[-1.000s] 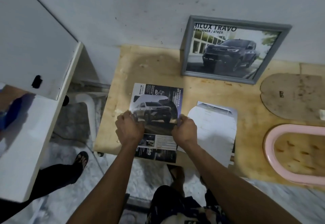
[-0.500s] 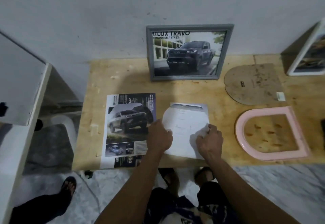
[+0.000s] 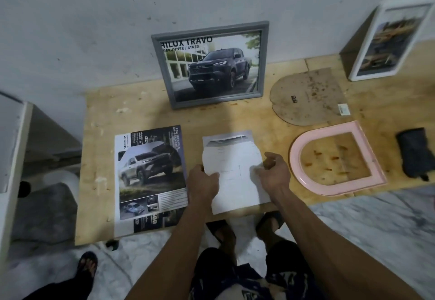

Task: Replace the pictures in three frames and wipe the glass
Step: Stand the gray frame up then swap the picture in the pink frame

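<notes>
A cut white sheet with an arched top [image 3: 231, 158] lies on the wooden table [image 3: 141, 116], over another page. My left hand [image 3: 203, 185] pinches its left edge and my right hand [image 3: 274, 173] holds its right edge. A truck brochure page [image 3: 149, 177] lies flat to the left. A grey frame [image 3: 211, 64] with a dark truck picture leans on the wall. An empty pink arched frame [image 3: 299, 149] lies to the right, with its brown backing board [image 3: 308, 97] behind it. A white frame [image 3: 390, 38] leans at the far right.
A dark cloth [image 3: 415, 156] lies at the table's right end. A white cabinet [image 3: 11, 149] stands to the left. Another person's sandalled foot [image 3: 88, 262] is on the marble floor at lower left; my own feet are under the table's front edge.
Both hands left the truck brochure page and moved right onto the white arched sheet. The view swung right, bringing the white frame and dark cloth into sight.
</notes>
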`<state>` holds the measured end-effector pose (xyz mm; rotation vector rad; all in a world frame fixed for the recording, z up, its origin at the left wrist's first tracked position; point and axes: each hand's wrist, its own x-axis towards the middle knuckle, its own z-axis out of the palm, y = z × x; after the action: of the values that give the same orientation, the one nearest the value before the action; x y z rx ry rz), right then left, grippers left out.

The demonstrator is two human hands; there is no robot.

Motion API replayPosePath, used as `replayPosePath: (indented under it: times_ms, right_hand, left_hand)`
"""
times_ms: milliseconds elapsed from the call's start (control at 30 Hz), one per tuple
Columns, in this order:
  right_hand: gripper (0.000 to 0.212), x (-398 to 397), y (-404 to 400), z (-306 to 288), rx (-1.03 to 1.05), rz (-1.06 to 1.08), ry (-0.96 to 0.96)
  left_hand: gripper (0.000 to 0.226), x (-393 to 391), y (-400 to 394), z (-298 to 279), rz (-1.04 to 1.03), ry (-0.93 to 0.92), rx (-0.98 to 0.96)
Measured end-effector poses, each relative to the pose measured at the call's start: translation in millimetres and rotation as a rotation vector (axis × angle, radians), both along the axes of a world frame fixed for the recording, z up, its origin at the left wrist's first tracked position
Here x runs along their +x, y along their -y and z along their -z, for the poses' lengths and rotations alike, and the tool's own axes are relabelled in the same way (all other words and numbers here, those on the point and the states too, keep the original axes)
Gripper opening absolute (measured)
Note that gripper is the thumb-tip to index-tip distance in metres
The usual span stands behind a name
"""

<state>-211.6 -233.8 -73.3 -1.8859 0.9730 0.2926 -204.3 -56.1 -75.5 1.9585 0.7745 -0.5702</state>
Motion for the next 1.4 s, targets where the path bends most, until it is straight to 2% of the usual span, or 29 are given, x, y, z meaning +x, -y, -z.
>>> replayPosePath:
  times_ms: [100, 300, 367, 467, 500, 567, 633, 700, 800, 967, 1033, 1200, 1300, 1400]
  right_hand:
    - [0.050, -2, 8, -5, 0.004, -0.017, 0.045]
    - [0.054, 1, 36, -31, 0.006, 0.031, 0.201]
    - [0.069, 4, 50, -41, 0.089, 0.049, 0.184]
    - [0.085, 9, 75, -54, 0.380, 0.128, 0.105]
    - [0.080, 11, 88, -60, 0.478, 0.154, 0.111]
    - [0.054, 12, 120, -72, 0.551, 0.131, 0.153]
    - [0.040, 9, 161, -77, 0.425, 0.009, 0.179]
    - [0.041, 6, 204, -74, 0.319, -0.062, 0.221]
    - [0.039, -3, 262, -71, 0.303, -0.127, 0.228]
    - [0.046, -16, 329, -58, 0.258, -0.295, 0.077]
    - [0.044, -18, 337, -53, 0.226, -0.306, 0.046]
    - [0.041, -22, 335, -44, 0.057, -0.307, 0.111]
    - [0.035, -24, 328, -36, 0.070, -0.286, 0.108]
    - [0.039, -20, 324, -26, 0.074, -0.308, 0.088]
  left_hand:
    - [0.026, -4, 2, -5, -0.089, 0.030, -0.153]
    - [0.026, -6, 9, -38, -0.363, 0.144, -0.494]
    - [0.036, -4, 24, -49, -0.436, 0.192, -0.592]
    - [0.044, -3, 69, -62, -0.501, 0.240, -0.694]
    - [0.043, -5, 90, -67, -0.514, 0.244, -0.702]
    - [0.045, -13, 135, -75, -0.563, 0.221, -0.716]
    - [0.045, -24, 180, -78, -0.629, 0.164, -0.729]
    - [0.038, -34, 220, -81, -0.633, 0.116, -0.735]
    - [0.031, -44, 260, -79, -0.627, 0.096, -0.684]
    - [0.040, -56, 285, -64, -0.589, 0.121, -0.436]
    - [0.041, -57, 288, -57, -0.525, 0.113, -0.322]
    - [0.038, -59, 292, -44, -0.408, 0.100, -0.125]
    - [0.035, -56, 292, -41, -0.327, 0.117, -0.035]
    - [0.031, -51, 292, -38, -0.263, 0.138, 0.031]
